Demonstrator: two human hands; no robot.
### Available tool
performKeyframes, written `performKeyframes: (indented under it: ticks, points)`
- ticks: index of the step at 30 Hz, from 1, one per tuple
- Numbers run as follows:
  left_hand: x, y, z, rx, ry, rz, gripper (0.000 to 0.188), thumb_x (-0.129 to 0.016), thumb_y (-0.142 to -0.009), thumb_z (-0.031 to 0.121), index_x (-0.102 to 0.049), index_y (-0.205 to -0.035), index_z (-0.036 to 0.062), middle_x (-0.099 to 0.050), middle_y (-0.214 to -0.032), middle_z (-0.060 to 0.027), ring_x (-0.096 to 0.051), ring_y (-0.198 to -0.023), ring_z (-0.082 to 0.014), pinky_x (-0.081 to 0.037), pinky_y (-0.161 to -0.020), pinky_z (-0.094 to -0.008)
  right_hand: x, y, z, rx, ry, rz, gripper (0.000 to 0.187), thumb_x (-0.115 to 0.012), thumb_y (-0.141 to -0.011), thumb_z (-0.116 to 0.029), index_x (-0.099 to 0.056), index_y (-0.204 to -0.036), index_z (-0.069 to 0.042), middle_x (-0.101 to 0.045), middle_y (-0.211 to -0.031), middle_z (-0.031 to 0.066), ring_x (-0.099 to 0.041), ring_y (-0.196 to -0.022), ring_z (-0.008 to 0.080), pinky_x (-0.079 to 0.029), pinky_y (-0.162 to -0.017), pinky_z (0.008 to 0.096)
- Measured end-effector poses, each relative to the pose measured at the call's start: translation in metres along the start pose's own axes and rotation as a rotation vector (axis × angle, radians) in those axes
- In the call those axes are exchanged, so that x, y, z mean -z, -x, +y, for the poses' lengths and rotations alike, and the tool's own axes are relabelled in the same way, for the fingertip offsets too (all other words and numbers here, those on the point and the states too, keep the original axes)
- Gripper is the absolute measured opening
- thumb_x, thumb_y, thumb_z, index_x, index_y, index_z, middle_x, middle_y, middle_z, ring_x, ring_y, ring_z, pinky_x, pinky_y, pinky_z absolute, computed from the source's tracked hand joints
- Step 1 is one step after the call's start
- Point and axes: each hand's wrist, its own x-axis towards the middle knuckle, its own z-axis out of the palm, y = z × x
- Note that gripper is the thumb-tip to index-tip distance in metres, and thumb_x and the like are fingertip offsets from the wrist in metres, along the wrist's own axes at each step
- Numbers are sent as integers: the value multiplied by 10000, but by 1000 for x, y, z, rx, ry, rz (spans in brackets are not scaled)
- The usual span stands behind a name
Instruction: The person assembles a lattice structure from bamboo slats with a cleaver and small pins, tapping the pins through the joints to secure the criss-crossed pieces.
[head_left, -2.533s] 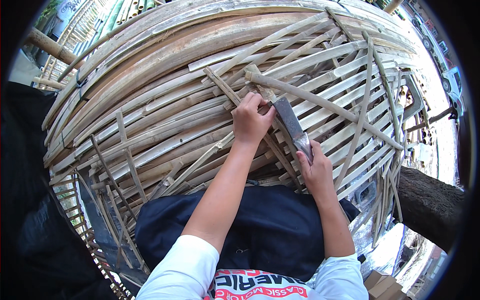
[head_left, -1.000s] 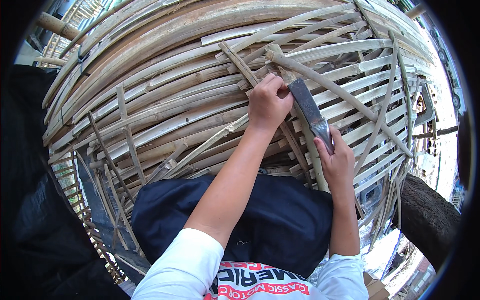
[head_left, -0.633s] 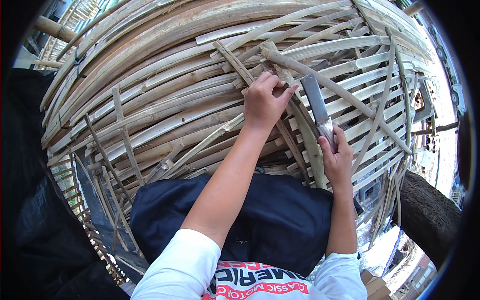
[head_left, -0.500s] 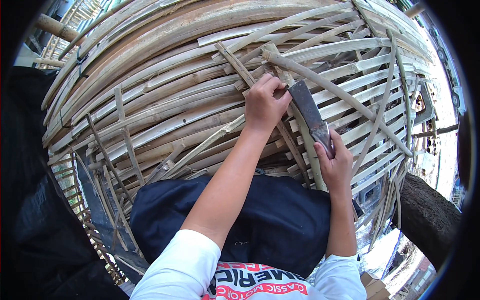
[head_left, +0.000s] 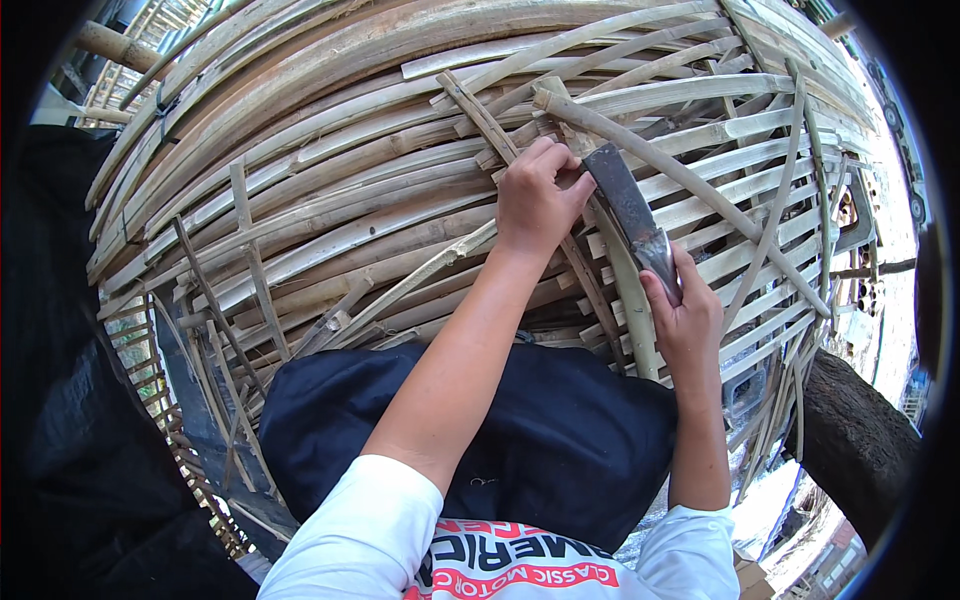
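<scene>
My right hand (head_left: pixel 690 315) is closed round the handle of a broad, dark, square-ended knife (head_left: pixel 622 192). Its blade points up and left, the end close beside the fingertips of my left hand (head_left: pixel 536 198). Those left fingers are curled and pinched together; whatever lies between them is hidden. Behind the blade, a pale green bamboo pole (head_left: pixel 634 318) slants down toward the dark cloth (head_left: pixel 560 430) over my lap. A thin brown split strip (head_left: pixel 592 285) runs alongside the pole, partly covered by my left hand.
Split bamboo slats (head_left: pixel 320 180) are stacked across the front and left. To the right, more slats (head_left: pixel 760 155) lie spaced apart, with a slanting bamboo stick (head_left: pixel 690 190) across them. A thick dark log (head_left: pixel 855 430) stands at the lower right.
My right hand and the knife have shifted slightly right, and the blade's end has risen a little in view. My left hand stays pinched, shifted slightly right.
</scene>
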Motion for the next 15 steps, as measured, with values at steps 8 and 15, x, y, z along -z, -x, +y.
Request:
performKeyframes:
  ticks: [8, 15]
  points:
    - [0, 2, 0, 41, -7, -6, 192, -807, -744, 90, -641, -760, -5, -619, -754, -115, -642, -661, -279, -502, -615, -365, 5, -5, 5, -93, 110, -164, 443, -731, -938, -343, -647, -1282, -76, -724, -952, 204, -726, -838, 369, -548, -729, 410]
    - [-2, -1, -1, 6, -6, 10, 154, -788, -743, 52, -649, -764, -11, -631, -763, -120, -654, -664, -273, -514, -618, -349, 6, -5, 7, -160, 92, -198, 443, -755, -917, -327, -658, -1273, -81, -727, -974, 201, -729, -845, 359, -549, -734, 394]
